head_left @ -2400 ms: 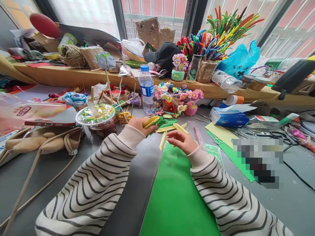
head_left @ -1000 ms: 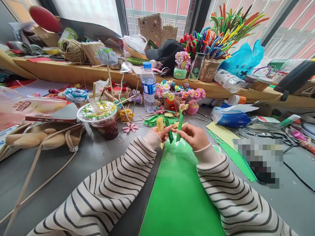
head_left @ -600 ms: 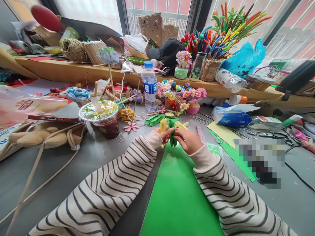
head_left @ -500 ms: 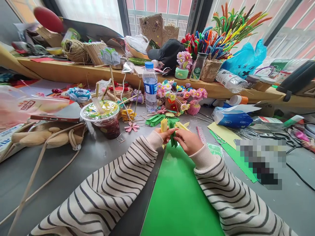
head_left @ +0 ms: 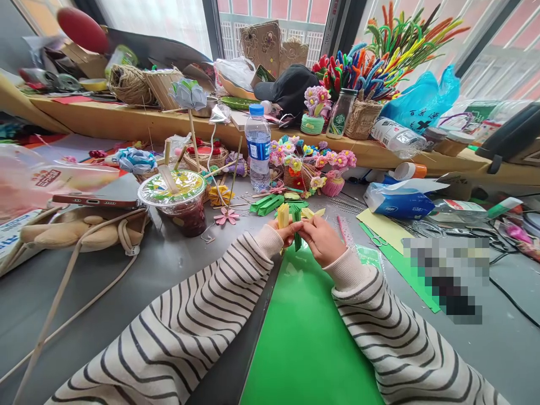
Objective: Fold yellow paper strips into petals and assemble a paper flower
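Fingertips of both hands meet at the far end of a green sheet. My left hand is closed around folded yellow paper and also touches folded green paper. From the right, my right hand pinches the same green paper, whose middle is hidden by the fingers. More yellow folded strips show just behind my right hand. Several folded green pieces lie on the table beyond my left hand.
A lidded drink cup and a phone stand left. Behind my hands are a water bottle and craft flowers. Small scissors, yellow paper and a blue tissue pack lie right.
Both hands have drawn slightly closer together around the green paper, which now shows less spread below the fingers. The yellow paper has shifted a little right with my left hand.
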{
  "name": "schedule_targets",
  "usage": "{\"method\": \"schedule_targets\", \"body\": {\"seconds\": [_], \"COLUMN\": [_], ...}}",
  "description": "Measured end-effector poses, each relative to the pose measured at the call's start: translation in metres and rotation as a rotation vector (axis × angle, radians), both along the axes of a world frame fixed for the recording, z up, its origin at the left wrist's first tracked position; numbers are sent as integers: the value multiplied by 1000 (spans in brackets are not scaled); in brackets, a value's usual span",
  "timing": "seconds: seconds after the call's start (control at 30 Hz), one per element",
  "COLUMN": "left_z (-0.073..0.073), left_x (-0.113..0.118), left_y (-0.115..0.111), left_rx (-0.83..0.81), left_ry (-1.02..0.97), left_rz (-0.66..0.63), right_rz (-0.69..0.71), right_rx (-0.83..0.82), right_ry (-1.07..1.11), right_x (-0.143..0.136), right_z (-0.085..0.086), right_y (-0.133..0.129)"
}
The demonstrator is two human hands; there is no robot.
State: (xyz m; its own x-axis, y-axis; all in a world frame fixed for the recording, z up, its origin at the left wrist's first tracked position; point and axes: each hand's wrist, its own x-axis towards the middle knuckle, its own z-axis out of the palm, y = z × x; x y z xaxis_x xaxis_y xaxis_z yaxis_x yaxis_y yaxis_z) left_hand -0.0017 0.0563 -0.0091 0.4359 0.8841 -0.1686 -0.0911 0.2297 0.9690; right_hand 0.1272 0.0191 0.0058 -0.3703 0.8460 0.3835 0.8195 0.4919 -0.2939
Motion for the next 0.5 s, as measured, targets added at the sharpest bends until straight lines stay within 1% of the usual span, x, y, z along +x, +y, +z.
{"method": "schedule_targets", "body": {"seconds": [0.1, 0.23, 0.37, 0.43, 0.5], "left_z": [-2, -2, 1, 4, 7], "left_x": [-1, -1, -1, -2, -3], "left_y": [1, 0, -1, -1, -2], "left_rx": [0, 7, 14, 14, 24], "left_ry": [2, -2, 6, 27, 62], "left_rz": [-14, 7, 51, 63, 27], "right_rz": [24, 14, 25, 20, -48], "right_rx": [0, -17, -61, -86, -89], "right_ry": [20, 38, 58, 129, 269], "right_x": [1, 2, 6, 10, 13], "right_z": [-1, -1, 4, 11, 17], "right_y": [1, 2, 1, 0, -2]}}
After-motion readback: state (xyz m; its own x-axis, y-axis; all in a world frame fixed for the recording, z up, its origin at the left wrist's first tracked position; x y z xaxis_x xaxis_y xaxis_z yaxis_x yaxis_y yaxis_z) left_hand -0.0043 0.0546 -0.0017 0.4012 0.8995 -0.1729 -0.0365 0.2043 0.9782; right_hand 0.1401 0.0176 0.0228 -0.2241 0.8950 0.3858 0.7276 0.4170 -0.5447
